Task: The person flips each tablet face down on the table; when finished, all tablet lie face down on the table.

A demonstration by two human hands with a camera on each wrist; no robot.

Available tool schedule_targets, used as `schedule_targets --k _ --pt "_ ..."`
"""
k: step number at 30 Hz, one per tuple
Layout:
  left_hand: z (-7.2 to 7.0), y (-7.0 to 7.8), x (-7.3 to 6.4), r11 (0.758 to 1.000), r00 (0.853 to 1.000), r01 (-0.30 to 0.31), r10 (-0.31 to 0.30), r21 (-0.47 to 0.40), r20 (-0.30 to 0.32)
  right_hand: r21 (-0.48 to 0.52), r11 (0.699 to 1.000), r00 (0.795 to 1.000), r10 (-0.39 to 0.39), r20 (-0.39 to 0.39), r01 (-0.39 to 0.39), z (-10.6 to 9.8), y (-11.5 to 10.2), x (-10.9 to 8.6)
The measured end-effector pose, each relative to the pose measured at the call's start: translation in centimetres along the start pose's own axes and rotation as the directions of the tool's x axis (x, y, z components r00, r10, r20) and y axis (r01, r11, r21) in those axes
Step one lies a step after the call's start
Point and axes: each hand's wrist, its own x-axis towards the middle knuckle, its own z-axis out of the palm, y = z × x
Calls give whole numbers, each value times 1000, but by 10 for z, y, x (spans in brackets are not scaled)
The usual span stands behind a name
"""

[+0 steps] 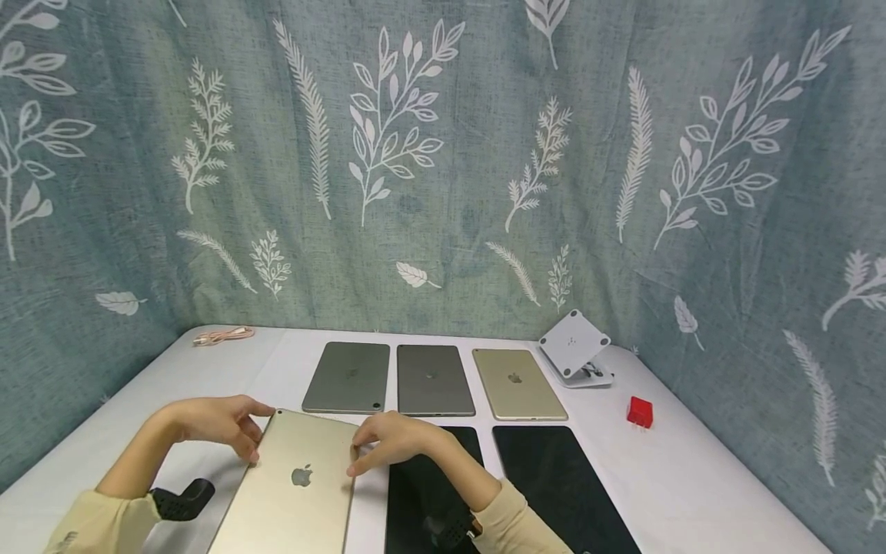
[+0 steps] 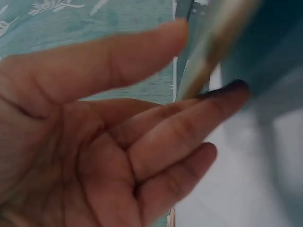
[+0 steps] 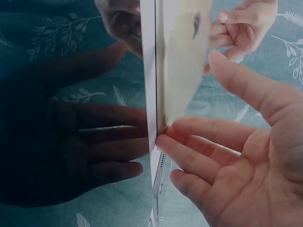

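A gold tablet (image 1: 299, 475), back side up with a dark apple logo, is held by both hands at the near left of the table. My left hand (image 1: 220, 425) holds its left edge near the top corner. In the left wrist view, fingers of my left hand (image 2: 118, 142) reach under the tablet's edge, and the thumb stands above. My right hand (image 1: 396, 442) holds the right edge. In the right wrist view, fingertips of my right hand (image 3: 236, 156) touch the edge of the gold tablet (image 3: 182, 61). How high it is above the table I cannot tell.
Behind lie two grey tablets (image 1: 348, 377) and a smaller gold tablet (image 1: 519, 385), backs up. Two black-screened tablets (image 1: 564, 485) lie to the right. A silver stand (image 1: 576, 346), a red charger plug (image 1: 640, 412) and a coiled cable (image 1: 223, 335) are on the white table (image 1: 699, 477).
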Motion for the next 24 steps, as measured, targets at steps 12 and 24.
schedule_targets --k 12,24 --pt "18 16 5 962 992 98 -73 256 -104 -32 999 1000 24 11 -24 -1 -2 -1" --pt "37 32 11 850 953 235 -107 471 -282 -75 995 997 74 10 -73 3 -7 0"
